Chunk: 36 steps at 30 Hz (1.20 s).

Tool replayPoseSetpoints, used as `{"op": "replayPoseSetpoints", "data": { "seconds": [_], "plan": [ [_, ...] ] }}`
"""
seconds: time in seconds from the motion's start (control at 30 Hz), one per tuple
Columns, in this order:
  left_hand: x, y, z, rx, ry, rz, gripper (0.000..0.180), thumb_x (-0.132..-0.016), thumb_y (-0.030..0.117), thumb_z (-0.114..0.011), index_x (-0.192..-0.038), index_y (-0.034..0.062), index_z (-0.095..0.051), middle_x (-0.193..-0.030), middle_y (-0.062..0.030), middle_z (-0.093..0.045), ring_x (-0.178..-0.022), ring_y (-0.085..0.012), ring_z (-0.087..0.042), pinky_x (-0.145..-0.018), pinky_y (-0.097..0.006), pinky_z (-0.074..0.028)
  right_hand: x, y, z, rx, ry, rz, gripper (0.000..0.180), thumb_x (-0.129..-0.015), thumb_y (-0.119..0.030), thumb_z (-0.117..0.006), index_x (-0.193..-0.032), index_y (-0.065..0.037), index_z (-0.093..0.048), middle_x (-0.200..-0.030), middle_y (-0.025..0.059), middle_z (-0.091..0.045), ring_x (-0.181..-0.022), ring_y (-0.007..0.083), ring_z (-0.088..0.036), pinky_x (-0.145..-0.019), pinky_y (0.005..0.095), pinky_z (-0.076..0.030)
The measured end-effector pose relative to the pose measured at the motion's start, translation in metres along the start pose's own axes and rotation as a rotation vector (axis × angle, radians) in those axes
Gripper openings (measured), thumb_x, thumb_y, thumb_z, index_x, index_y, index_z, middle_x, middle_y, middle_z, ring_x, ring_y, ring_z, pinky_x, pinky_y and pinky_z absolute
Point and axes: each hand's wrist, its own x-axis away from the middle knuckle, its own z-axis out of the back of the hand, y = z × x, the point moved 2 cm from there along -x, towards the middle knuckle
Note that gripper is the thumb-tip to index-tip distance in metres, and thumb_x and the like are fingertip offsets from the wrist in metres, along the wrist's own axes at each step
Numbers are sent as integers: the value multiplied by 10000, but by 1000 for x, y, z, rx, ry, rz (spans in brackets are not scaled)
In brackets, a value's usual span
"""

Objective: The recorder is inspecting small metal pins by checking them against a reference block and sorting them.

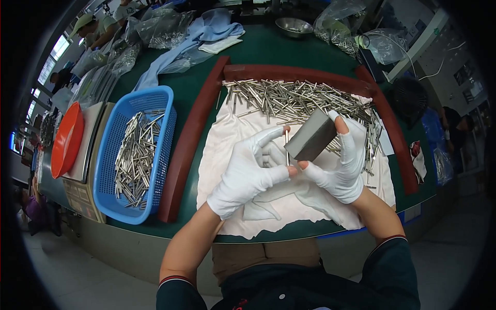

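My left hand (247, 168), in a white glove with bare fingertips, pinches a thin metal rod (287, 146) upright between thumb and forefinger. In my right hand (345, 169), gloved the same way, is a dark grey rectangular block (311, 136), tilted and gripped between fingers and thumb. The block sits just right of the rod; whether they touch I cannot tell. Both hands are above a pale cloth (222, 155). Beyond them a pile of loose metal rods (274, 101) spreads over the cloth's far part and down its right side.
Dark red bars (194, 139) frame the cloth on the left, back and right. A blue basket (168, 103) of rods stands left, with an orange bowl (70, 139) beyond it. A steel bowl (294, 27) and plastic bags (165, 26) lie at the back. Other people are in the background.
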Motion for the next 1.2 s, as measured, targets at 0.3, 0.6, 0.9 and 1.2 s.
{"op": "replayPoseSetpoints", "data": {
  "seconds": [0.3,0.6,0.9,1.2],
  "plan": [
    [-1,-7,5,-77,35,13,721,-738,-39,-766,-1394,-10,-469,-794,-1,-601,-745,-57,-579,-670,-203,-476,8,15,3,-55,-8,-234,982,-647,-188,-849,-1465,-20,-333,-1248,143,-522,-1075,291,-508,-934,409,-417],
    [-2,-8,6,-94,25,-11,738,-765,-13,-739,-1426,-35,-412,-782,-8,-598,-657,-32,-524,-576,-176,-443,9,13,2,-76,-94,-184,1003,-693,-222,-845,-1504,-43,-282,-1265,143,-494,-1134,270,-511,-997,385,-410],
    [-4,-13,5,-52,8,-26,744,-757,-16,-737,-1413,-93,-394,-841,-30,-630,-694,-41,-556,-601,-186,-470,4,8,-1,-117,-104,-144,971,-617,-228,-859,-1441,-30,-386,-1266,148,-526,-1109,316,-497,-952,421,-413],
    [-4,-13,6,-45,-6,31,686,-743,2,-754,-1371,-59,-484,-883,-7,-656,-708,-13,-556,-608,-177,-464,0,8,-3,-150,-148,-149,911,-637,-207,-841,-1423,-32,-416,-1315,149,-528,-1129,315,-515,-976,416,-417]
  ]
}}
